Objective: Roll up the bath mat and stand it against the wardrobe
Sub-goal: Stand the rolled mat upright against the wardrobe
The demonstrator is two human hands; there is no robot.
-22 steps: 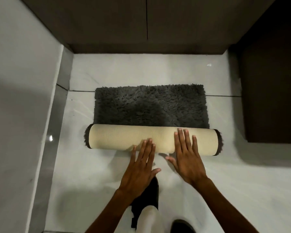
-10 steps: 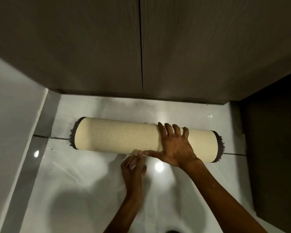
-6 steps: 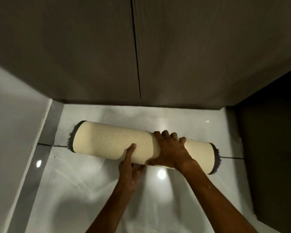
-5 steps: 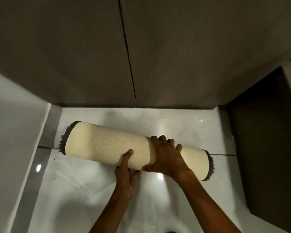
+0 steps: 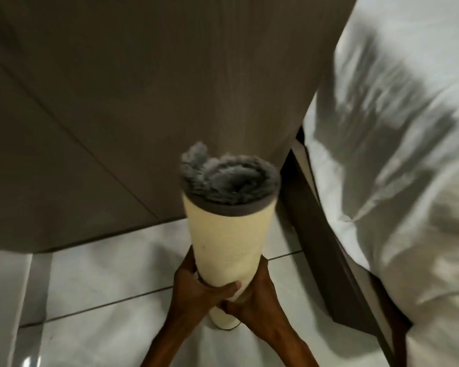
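Note:
The rolled bath mat (image 5: pixel 227 239) stands on end, cream backing outside and grey shaggy pile showing at its top. Its lower end rests on the white floor in front of the brown wardrobe (image 5: pixel 133 102). My left hand (image 5: pixel 196 290) wraps the roll's lower part from the left. My right hand (image 5: pixel 255 295) grips it from the right, and the two meet at the front. The top of the roll sits close to the wardrobe door; I cannot tell whether it touches.
A bed with white bedding (image 5: pixel 398 154) on a dark frame (image 5: pixel 326 255) fills the right side, close to the roll. White floor tiles (image 5: pixel 96 282) spread to the left, bounded by a white wall (image 5: pixel 0 300) at the far left.
The roll was lying flat on the floor under my hands. Both hands have now closed around it and tipped it upright in front of the wardrobe; the view has swung right.

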